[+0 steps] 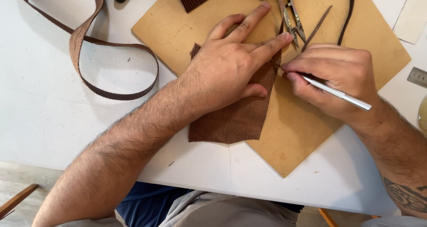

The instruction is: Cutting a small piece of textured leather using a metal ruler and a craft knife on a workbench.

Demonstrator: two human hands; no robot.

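Two hands work brown fabric [231, 120]: left [227, 69] flat, right [338, 76] gripping pen [336, 92]

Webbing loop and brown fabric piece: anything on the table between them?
Only the left forearm crosses there; otherwise bare white table between the webbing loop and the fabric, in the head view.

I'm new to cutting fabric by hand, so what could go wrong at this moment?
The left hand presses the brown fabric piece flat, its forefinger right beside the tip of the silver knife in the right hand; a slip might nick that finger. The fabric partly overhangs the tan board, so a long stroke could score the white table.
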